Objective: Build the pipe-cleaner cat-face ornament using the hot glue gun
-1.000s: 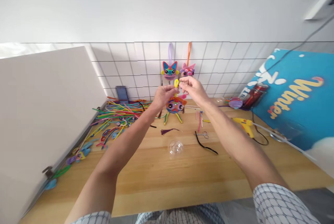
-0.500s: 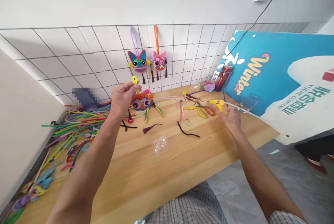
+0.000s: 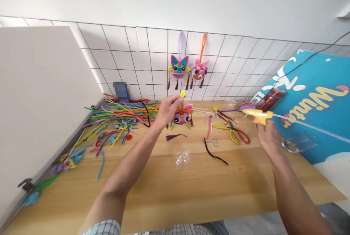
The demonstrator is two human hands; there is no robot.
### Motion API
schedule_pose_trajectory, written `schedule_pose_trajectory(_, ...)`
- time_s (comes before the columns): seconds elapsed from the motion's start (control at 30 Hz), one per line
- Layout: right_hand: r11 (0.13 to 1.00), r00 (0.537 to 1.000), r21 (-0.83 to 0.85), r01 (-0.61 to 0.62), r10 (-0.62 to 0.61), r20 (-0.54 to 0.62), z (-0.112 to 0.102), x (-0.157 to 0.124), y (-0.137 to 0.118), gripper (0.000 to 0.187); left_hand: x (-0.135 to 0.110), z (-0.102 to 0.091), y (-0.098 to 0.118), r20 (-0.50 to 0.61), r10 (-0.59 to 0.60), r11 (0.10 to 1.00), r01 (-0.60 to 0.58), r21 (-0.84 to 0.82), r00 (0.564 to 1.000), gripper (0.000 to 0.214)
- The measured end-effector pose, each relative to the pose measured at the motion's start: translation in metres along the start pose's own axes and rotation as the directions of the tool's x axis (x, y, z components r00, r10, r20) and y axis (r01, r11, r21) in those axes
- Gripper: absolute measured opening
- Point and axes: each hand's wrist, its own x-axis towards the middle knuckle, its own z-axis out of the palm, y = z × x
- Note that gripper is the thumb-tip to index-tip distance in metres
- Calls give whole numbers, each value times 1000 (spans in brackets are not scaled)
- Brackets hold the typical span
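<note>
My left hand is raised over the wooden table and pinches the yellow loop at the top of a colourful pipe-cleaner mask ornament, which hangs just below the fingers. Off to the right, my right hand grips a yellow hot glue gun lifted off the table, its nozzle pointing left. A white glue stick sticks out behind the gun.
A pile of pipe cleaners covers the table's left. A clear plastic ball, a black pipe cleaner, small scissors and red-yellow scissors lie mid-table. Two finished ornaments hang on the wire grid. A blue board leans right.
My right hand left the ornament, reached right and has picked the glue gun up off the table. My left hand kept hold of the ornament's loop. The view swung back left.
</note>
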Motion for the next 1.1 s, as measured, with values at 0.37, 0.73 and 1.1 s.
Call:
schedule_pose_trajectory(0.37, 978, 986, 178, 106, -126, 110, -12, -22, -167, 46, -18, 21, 0, 49, 59, 998, -60, 26, 997, 27)
schedule_pose_trajectory(0.73, 946, 942, 182, 269, -297, 153, -1, -30, -213, 36, -23, 34, -8, -19, 304, 882, -274, 384, 952, 35)
schedule_pose_trajectory(1.1, 917, 908, 199, 347, -382, 175, 2, -35, -219, 35, -24, 34, -12, 16, 351, 872, -333, 358, 936, 35)
